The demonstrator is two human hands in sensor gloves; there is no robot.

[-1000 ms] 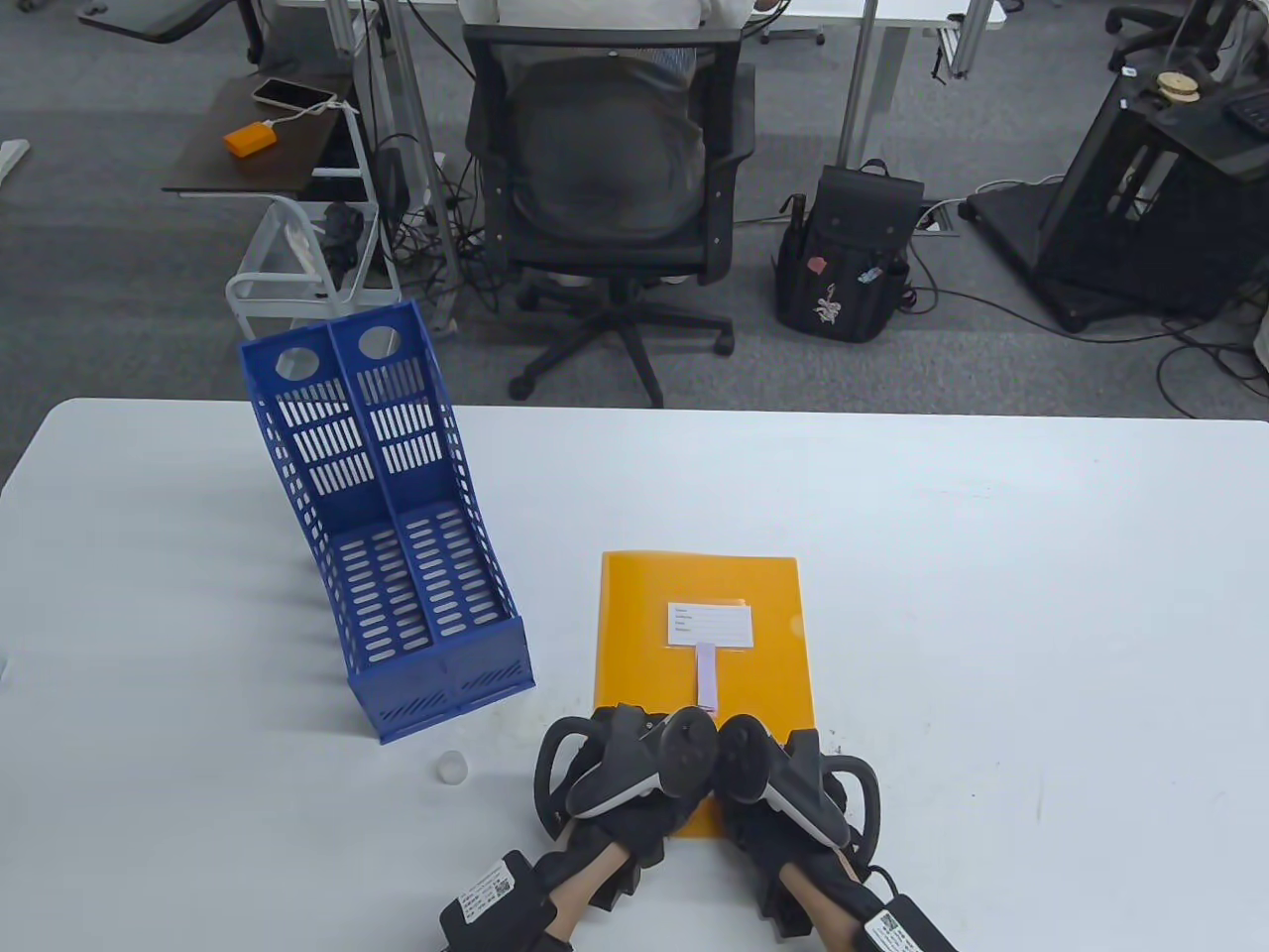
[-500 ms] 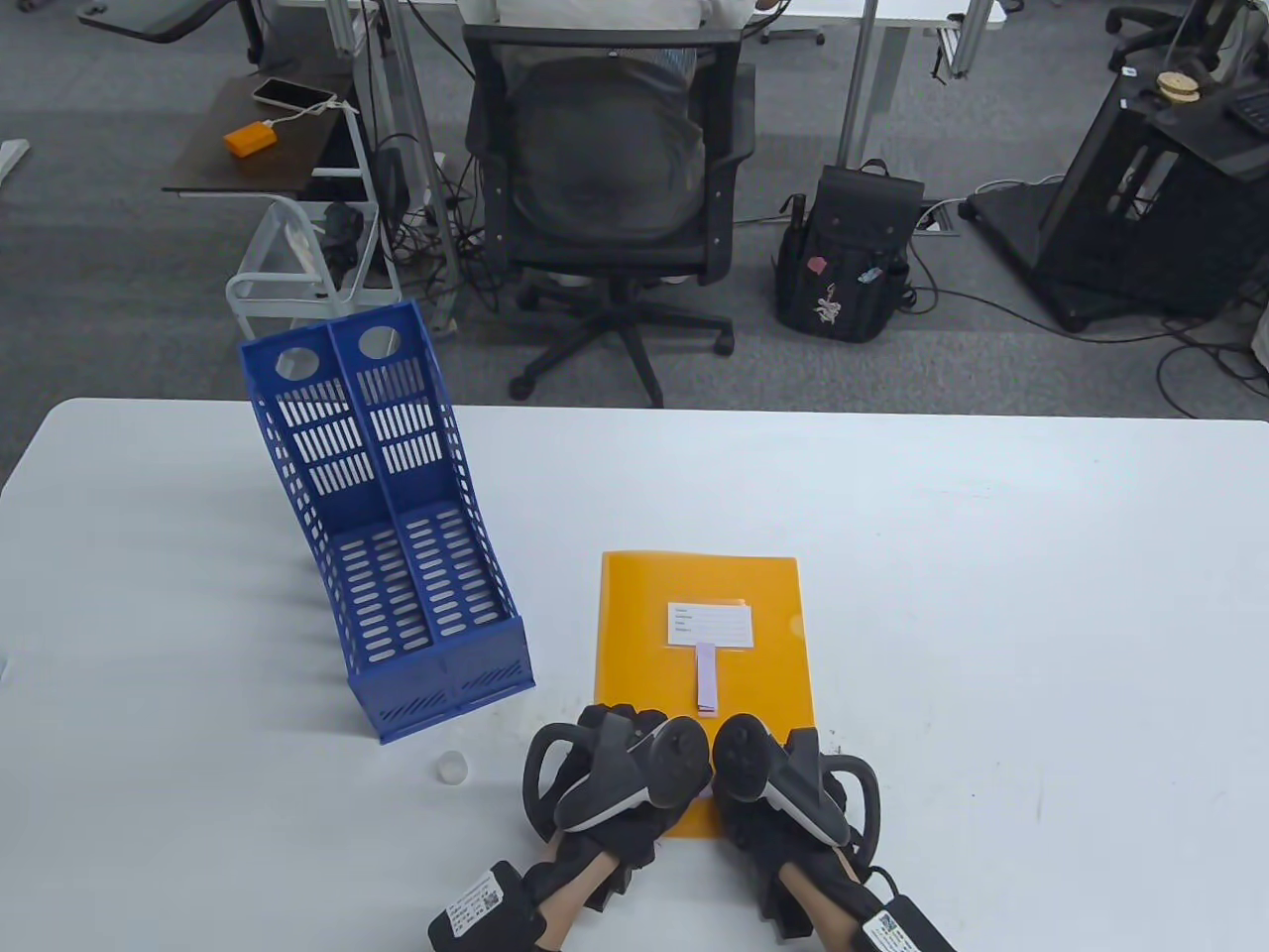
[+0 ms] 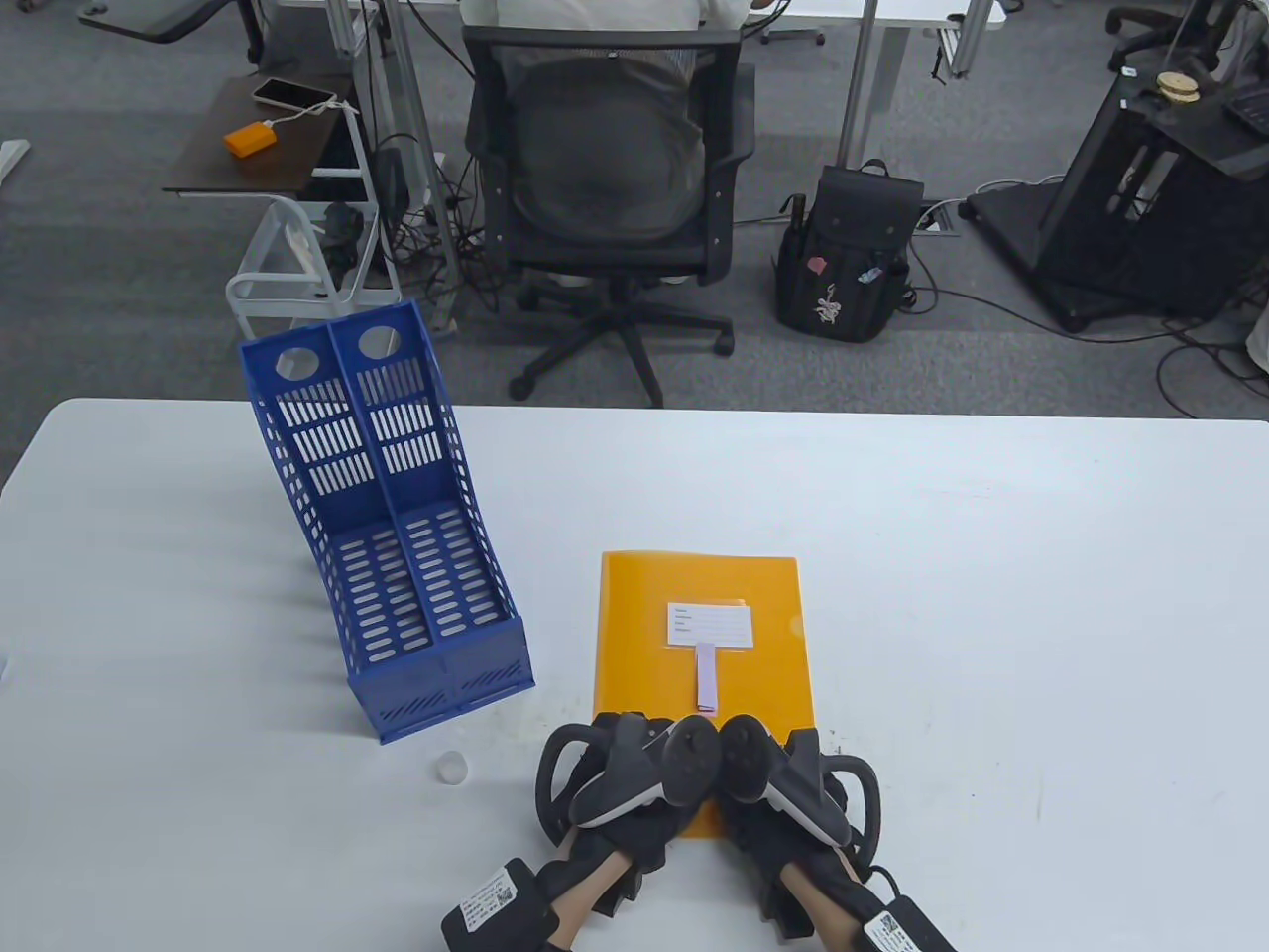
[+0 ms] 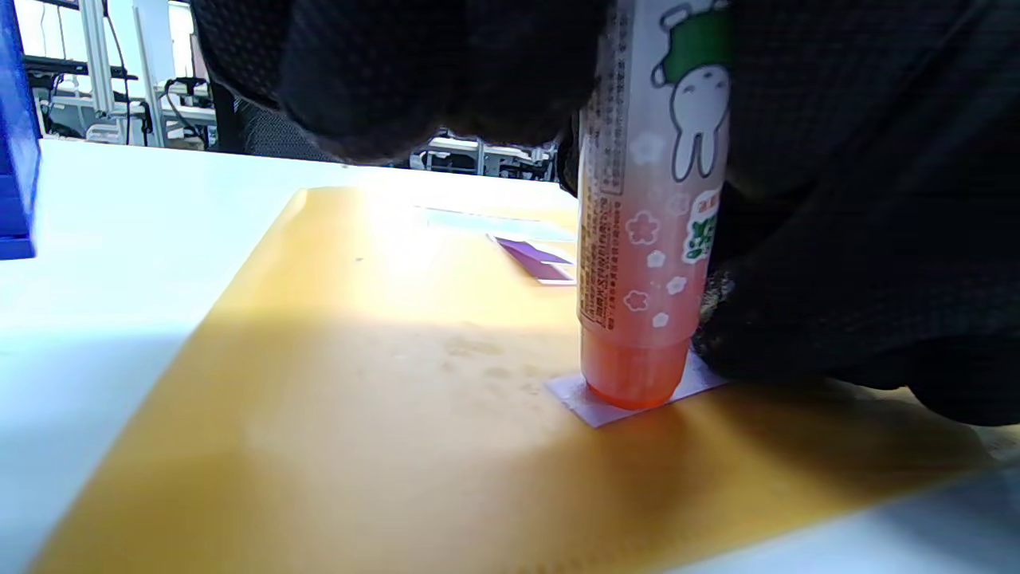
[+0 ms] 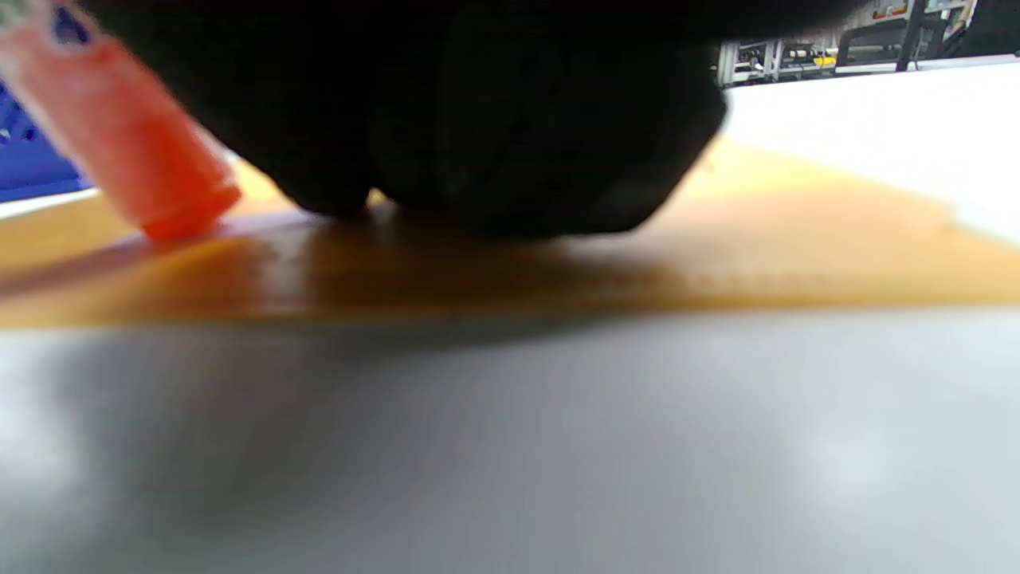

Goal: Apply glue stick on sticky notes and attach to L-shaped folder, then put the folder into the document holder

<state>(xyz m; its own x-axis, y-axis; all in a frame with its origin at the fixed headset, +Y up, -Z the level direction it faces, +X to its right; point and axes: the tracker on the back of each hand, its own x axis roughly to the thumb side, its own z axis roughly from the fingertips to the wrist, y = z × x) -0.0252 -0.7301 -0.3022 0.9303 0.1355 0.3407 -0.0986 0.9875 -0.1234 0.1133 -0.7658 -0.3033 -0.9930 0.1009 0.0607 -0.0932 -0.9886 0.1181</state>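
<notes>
Evidently the left hand (image 3: 634,783) grips the glue stick (image 4: 649,199) upright, tip on a sticky note (image 4: 594,402) – right hand (image 3: 788,783) pins it; its finger posture can't be told

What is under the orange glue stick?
A small pale purple sticky note lies under the glue stick, and the orange folder is under that. Most of the note is hidden by the glue stick's tip and a gloved hand.

Folder: orange L-shaped plastic folder (image 3: 644,635), smooth, slightly glossy.
Glue: pink translucent plastic glue stick (image 4: 649,199), shiny printed label.
Note: small pale purple paper sticky note (image 4: 594,402), matt.
Holder: blue perforated plastic document holder (image 3: 397,555).
Table: white table (image 3: 991,595), smooth.
</notes>
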